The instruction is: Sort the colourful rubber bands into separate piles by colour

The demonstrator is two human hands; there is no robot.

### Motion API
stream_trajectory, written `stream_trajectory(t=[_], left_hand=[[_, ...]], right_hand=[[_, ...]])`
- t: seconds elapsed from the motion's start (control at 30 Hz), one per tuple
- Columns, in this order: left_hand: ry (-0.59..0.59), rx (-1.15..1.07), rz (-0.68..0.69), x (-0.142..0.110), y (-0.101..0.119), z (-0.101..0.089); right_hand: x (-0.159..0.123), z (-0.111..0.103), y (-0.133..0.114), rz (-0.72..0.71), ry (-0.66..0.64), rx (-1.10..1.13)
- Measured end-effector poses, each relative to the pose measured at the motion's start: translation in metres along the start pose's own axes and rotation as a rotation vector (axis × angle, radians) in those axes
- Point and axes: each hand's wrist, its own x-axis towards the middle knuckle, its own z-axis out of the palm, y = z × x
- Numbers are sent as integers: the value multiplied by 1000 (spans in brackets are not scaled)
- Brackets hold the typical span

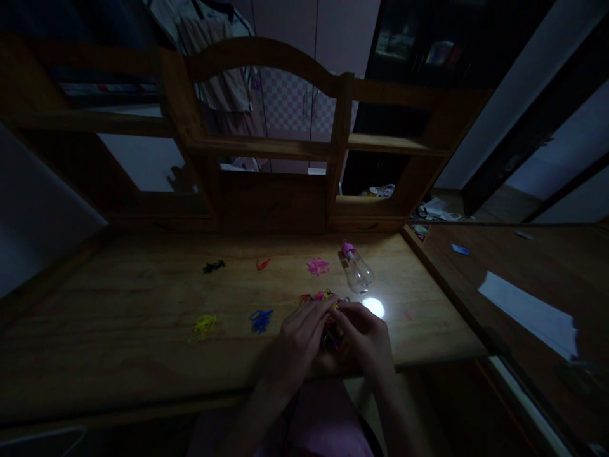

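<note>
A mixed heap of coloured rubber bands (337, 343) lies near the table's front edge, partly covered by both hands. My left hand (304, 330) reaches over its left side, fingers pressed together and tips hidden at the heap. From the right, my right hand (366, 333) pinches with thumb and index finger around a small yellow band (335, 306), close to the left fingertips. Separate small piles lie on the table: yellow bands (204, 327), blue bands (260, 320), black bands (214, 266), red bands (262, 264) and pink bands (318, 266).
A clear bottle with a pink cap (359, 270) lies on its side behind the right hand. The wooden table (143, 292) has a shelf unit (273, 197) along its back. White paper (530, 314) and a blue card (460, 249) lie on the surface at right.
</note>
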Motion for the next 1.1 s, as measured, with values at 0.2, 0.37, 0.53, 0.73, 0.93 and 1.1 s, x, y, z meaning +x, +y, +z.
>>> stream_trajectory(t=[0.2,0.37,0.53,0.73,0.93,1.1], left_hand=[[139,-34,-55,3,8,2],[151,-93,-134,9,8,2],[54,-281,-245,8,-1,5],[63,-327,-291,7,5,2],[70,-324,-312,5,9,-2],[125,-249,-294,-2,-3,-1]], right_hand=[[3,-7,8,113,-32,144],[0,-8,10,211,-59,325],[-1,-6,8,264,-90,462],[-2,-5,9,290,-130,509],[-2,-7,11,194,-99,246],[5,-2,3,87,-94,63]])
